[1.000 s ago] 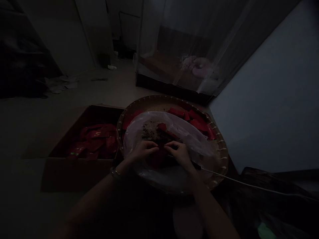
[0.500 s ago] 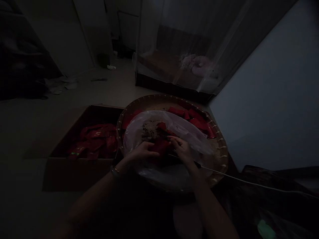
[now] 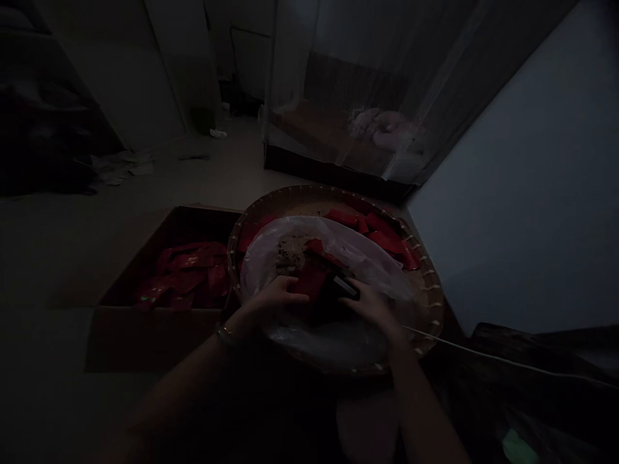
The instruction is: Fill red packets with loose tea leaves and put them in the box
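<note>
My left hand (image 3: 280,294) is closed on a red packet (image 3: 310,283) above the clear plastic sheet (image 3: 271,248). Opposite it, my right hand (image 3: 370,301) grips a dark device with a pale strip (image 3: 344,285), held against or close to the packet's right side. A white cord (image 3: 464,346) runs off to the right from behind my right wrist. Beyond the hands, a heap of dry brownish bits (image 3: 290,248) lies on the plastic, with another red piece (image 3: 314,246) beside it. The dim light hides the fingertips' exact contact.
A round woven tray (image 3: 432,293) bears the plastic and several red packets (image 3: 384,235) along its far right side. To its left stands an open cardboard box (image 3: 155,335) with more red packets (image 3: 188,261). A pale wall (image 3: 522,193) rises on the right; a netted bed (image 3: 338,164) is behind.
My right hand has gone from pinching at the red packet's edge to gripping the dark device, whose pale strip now shows. My left hand has kept its hold on the packet.
</note>
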`<state>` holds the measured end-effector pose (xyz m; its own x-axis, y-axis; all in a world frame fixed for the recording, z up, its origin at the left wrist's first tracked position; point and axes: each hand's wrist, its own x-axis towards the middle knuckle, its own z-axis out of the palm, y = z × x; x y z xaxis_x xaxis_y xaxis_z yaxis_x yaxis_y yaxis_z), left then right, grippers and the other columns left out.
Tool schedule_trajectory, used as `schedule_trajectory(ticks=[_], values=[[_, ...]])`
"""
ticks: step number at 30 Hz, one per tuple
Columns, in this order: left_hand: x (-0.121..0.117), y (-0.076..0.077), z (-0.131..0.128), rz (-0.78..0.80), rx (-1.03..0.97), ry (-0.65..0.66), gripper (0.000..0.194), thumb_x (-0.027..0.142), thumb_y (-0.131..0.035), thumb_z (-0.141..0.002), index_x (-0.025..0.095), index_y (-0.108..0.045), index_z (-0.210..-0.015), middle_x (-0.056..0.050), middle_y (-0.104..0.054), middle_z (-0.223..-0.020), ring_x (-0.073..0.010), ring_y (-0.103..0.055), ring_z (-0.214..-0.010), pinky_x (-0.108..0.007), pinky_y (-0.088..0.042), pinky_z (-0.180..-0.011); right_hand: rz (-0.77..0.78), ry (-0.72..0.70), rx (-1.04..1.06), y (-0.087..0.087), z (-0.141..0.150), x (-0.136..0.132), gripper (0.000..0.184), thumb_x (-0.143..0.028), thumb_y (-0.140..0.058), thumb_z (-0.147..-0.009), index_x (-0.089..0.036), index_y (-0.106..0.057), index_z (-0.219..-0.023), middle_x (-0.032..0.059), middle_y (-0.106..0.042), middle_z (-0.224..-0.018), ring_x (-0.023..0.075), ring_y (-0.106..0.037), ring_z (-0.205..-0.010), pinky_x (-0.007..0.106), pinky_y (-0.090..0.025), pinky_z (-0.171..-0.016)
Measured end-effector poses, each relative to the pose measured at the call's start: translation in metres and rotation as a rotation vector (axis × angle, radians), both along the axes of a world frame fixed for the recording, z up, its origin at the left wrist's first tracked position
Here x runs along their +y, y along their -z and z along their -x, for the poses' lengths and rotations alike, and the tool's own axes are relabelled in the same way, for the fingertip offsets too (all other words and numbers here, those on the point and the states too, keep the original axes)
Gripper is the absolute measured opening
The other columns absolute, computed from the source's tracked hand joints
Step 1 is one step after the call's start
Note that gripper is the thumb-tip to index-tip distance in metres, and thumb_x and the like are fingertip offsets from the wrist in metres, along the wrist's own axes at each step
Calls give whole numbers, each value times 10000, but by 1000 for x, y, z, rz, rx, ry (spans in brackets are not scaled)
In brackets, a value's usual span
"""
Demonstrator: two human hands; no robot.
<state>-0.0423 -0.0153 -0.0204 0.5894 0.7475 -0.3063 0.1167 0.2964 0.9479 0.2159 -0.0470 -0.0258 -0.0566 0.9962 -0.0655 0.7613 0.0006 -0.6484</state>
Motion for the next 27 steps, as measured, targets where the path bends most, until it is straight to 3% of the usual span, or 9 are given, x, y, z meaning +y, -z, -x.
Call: schedule_trajectory(ticks=[3,8,12,17,27], values=[[-2,-2,-3,-43,63,8,376,339,-726,-622,106,-660,-910,0,-647,-729,-119,-554,-611,-209,-416,-567,-16,32,205,-23,-3,-3,502,-327,-712,-693,-212,-623,-1173,83,-676,-1131,257,-639,-1005,399,-503,-860],[-7,0,-16,-84,75,34,372,324,-729,-606,112,-682,-908,21,-636,-709,-119,-552,-617,-194,-396,-555,57,12,302,-46,7,-13,536,-318,-750,-649,-227,-638,-1164,64,-676,-1145,261,-626,-1049,404,-489,-911],[-16,-2,-30,-79,87,41,368,329,-709,-622,95,-689,-905,15,-610,-666,-118,-538,-581,-192,-375,-524,50,20,308,-46,14,-14,535,-310,-760,-638,-229,-644,-1153,56,-673,-1155,263,-609,-1084,419,-459,-959],[-24,-5,-41,-193,167,71,351,344,-688,-635,81,-705,-866,6,-605,-655,-123,-522,-581,-187,-340,-499,19,105,288,-42,21,-13,396,-279,-731,-647,-204,-706,-1035,55,-730,-989,260,-667,-933,394,-516,-844],[-23,6,-27,-178,180,173,327,294,-682,-629,99,-727,-888,-34,-695,-762,-149,-583,-660,-189,-384,-553,-53,153,204,-39,13,-13,367,-351,-705,-683,-212,-715,-1023,66,-722,-1021,269,-658,-961,389,-499,-855]])
